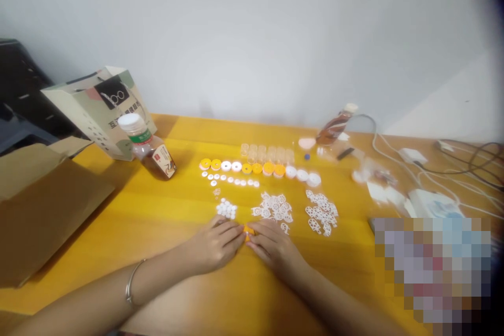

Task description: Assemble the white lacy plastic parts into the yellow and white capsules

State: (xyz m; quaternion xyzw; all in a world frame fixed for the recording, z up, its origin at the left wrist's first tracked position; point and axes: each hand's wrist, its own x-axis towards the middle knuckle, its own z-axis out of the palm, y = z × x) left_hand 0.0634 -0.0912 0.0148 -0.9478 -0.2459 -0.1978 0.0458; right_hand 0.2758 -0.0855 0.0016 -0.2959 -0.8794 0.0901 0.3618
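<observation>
A yellow wooden worktop [165, 220] carries everything. Far left on it stands a paper bag [100, 110], with a brown bottle [147, 149] lying just beside it and a cardboard box [43, 205] at the left edge. Across the middle runs a row of orange and white discs [260, 169], clear cups [268, 153] behind them. Nearer lie small white rings [230, 180], white buttons [226, 210] and two heaps of white cut-outs [275, 207]. Cables [433, 168] trail far right.

My counter [165, 220] was smooth, glossy yellow wood. The box [43, 210] beside it was matt brown cardboard, the bag [94, 110] printed paper, the bangle [132, 283] shiny metal, the bottle [151, 152] clear plastic.
</observation>
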